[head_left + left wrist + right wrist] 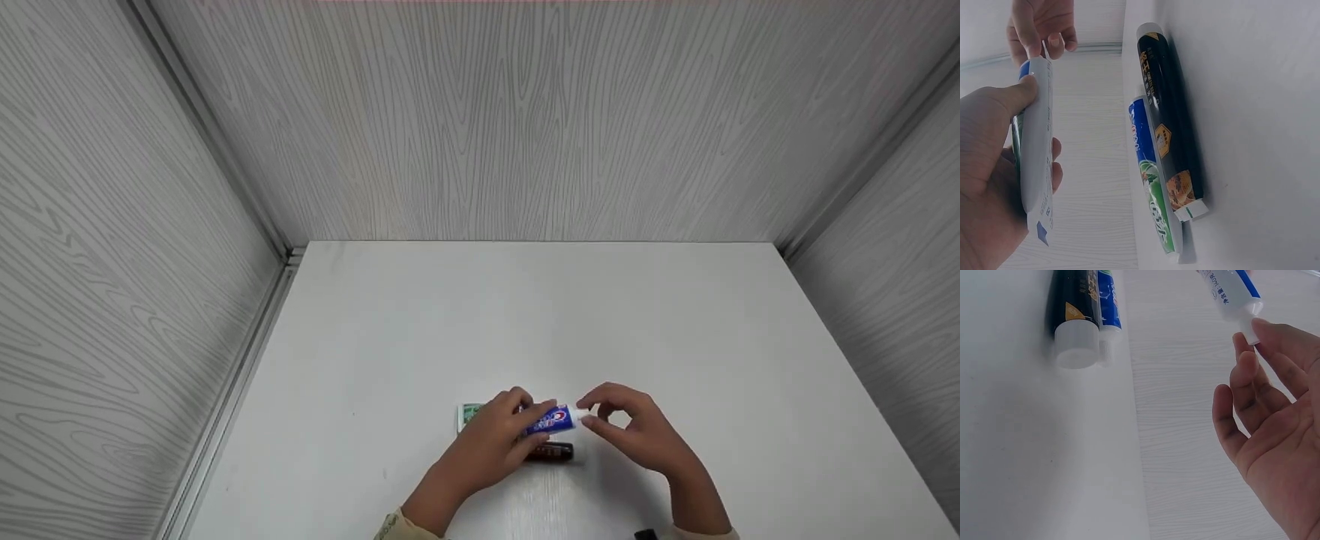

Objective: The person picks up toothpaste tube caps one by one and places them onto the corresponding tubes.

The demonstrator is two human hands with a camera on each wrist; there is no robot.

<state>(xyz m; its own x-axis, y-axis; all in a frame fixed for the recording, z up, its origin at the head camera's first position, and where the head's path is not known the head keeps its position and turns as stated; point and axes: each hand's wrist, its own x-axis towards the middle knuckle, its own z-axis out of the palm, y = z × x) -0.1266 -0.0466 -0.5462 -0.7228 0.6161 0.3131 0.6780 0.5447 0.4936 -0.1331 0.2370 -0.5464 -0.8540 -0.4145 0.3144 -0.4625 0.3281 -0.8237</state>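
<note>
My left hand (pixel 491 439) holds a toothpaste tube (pixel 550 420), blue, white and green, raised above the table, its thumb along one side. In the left wrist view that tube (pixel 1036 135) shows its white back, with the flat end downward. At the other end, the thumb and forefinger of my right hand (pixel 637 431) pinch the small white cap (pixel 1249 331). Below the hands lie two more tubes side by side: a black toothpaste tube (pixel 1165 107) with a white cap and a blue-and-green toothpaste tube (pixel 1148 163). In the head view my left hand partly covers them.
The white table (pixel 525 315) is bounded by a grey wood-grain back panel (pixel 517 120) and side panels on the left (pixel 112 262) and right (pixel 892 247). A small dark object (pixel 645 534) shows at the bottom edge near the right wrist.
</note>
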